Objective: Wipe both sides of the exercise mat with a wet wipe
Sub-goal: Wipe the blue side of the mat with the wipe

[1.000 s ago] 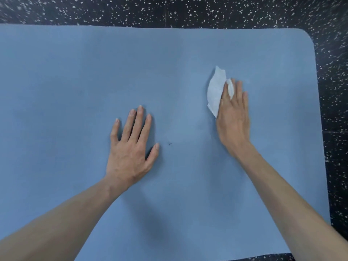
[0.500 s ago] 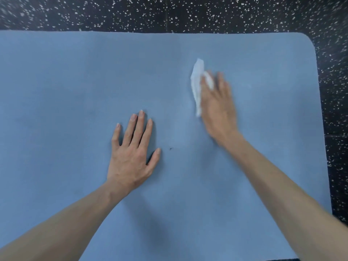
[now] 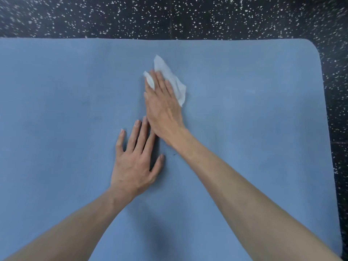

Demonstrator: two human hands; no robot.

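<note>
A blue exercise mat (image 3: 254,129) lies flat and fills most of the view; its rounded far right corner shows. My right hand (image 3: 162,106) presses a crumpled white wet wipe (image 3: 175,81) flat against the mat near its middle, fingers together on top of the wipe. The wipe sticks out to the right of and beyond the fingers. My left hand (image 3: 135,161) rests palm down on the mat just nearer to me, fingers spread, holding nothing. The right wrist nearly touches the left fingertips.
Black rubber floor with white speckles (image 3: 188,17) borders the mat at the far side and along the right edge. A small dark speck (image 3: 174,154) lies on the mat beside the right forearm. The mat runs out of view on the left.
My right hand has swept the wipe leftward across the mat, from the right half to the middle. The wipe now trails on the hand's right side. My left hand stays planted.
</note>
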